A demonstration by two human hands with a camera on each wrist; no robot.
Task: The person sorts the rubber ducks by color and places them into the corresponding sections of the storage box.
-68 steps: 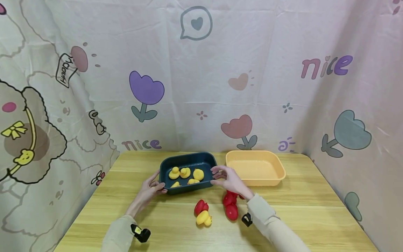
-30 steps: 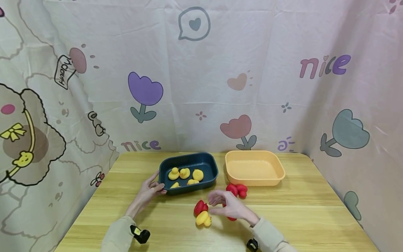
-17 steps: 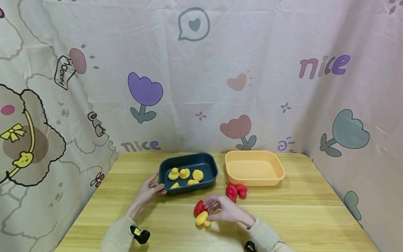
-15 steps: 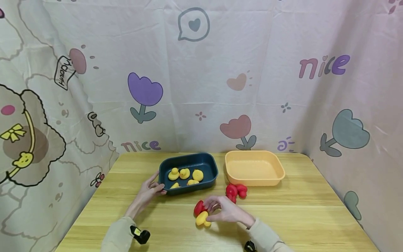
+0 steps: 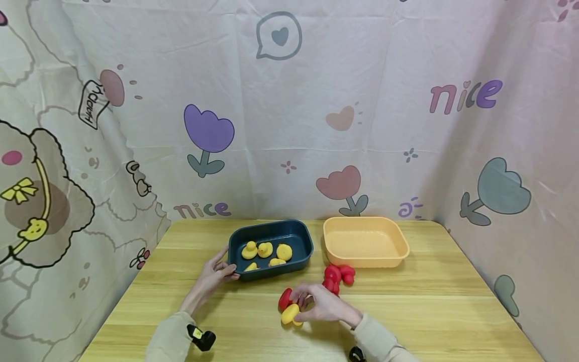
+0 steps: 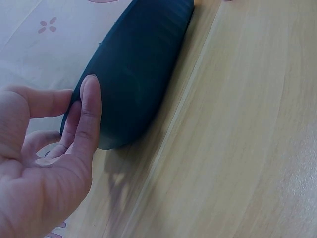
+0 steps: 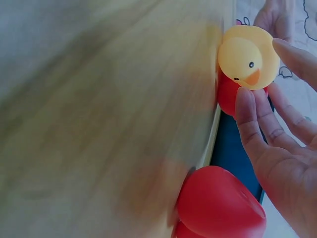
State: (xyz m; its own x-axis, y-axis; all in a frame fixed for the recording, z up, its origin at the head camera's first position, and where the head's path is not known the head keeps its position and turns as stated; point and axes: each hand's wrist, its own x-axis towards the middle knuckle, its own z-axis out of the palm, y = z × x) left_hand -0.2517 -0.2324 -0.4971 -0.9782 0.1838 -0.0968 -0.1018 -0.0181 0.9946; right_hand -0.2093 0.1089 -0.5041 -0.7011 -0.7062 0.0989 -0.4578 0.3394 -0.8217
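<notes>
Right hand (image 5: 318, 304) was over at the right end of the dark blue tub (image 5: 294, 266) a couple of seconds back, and now it's down at a yellow duck (image 7: 247, 52) on the near part of the wood table (image 5: 407, 311). Left hand (image 5: 210, 276) hasn't really budged. From my end of the feed I've got the right thumb and fingers curled round that duck from both sides, can't tell how hard they squeeze.

Handling-wise, I'd guess hollow soft vinyl or similar: next to no weight, bit of squish, hard to break, maybe slightly slick since it looks so smooth. I'd grab it across the fat part of the body, not the little head. Looks-wise it's plain yellow, round head, orange beak, two small dark eyes turned toward the right wrist cam, and it seems tipped over rather than upright.

Right beside it is a red duck (image 5: 285, 299). Further out, more red ducks (image 5: 333, 274) bunch up past the right hand; no clean count, the hand covers some. Then comes that tub, left hand gripping its left end, thumb on the rim, yellow ducks (image 5: 284, 252) inside. Just beside it, not touching, is the peach tub (image 5: 375, 262), then the printed curtain (image 5: 280, 100).
</notes>
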